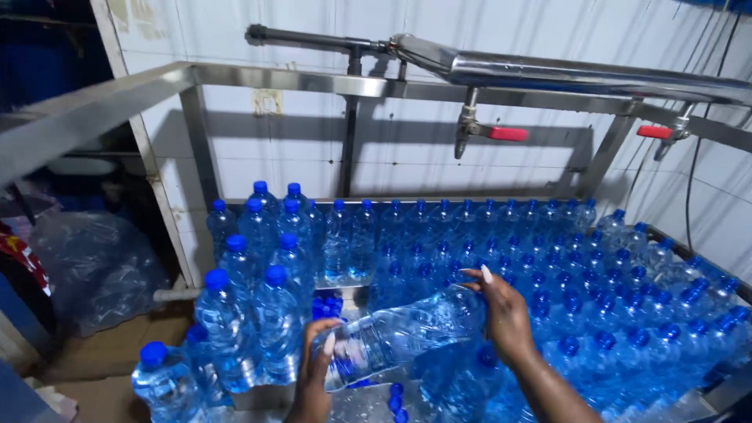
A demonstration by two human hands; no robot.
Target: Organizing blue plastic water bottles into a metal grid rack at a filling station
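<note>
Now both hands grip one clear water bottle (407, 333) held sideways over the tabletop (689, 249), left hand (313, 368) at its neck, right hand (505, 313) at its base, probably for capping next.

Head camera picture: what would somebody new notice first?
Probably the crowd of blue-capped water bottles filling the metal table. At the front, the left hand and right hand hold one clear bottle tilted sideways. Above, two red-handled taps hang from a shiny steel pipe.
</note>
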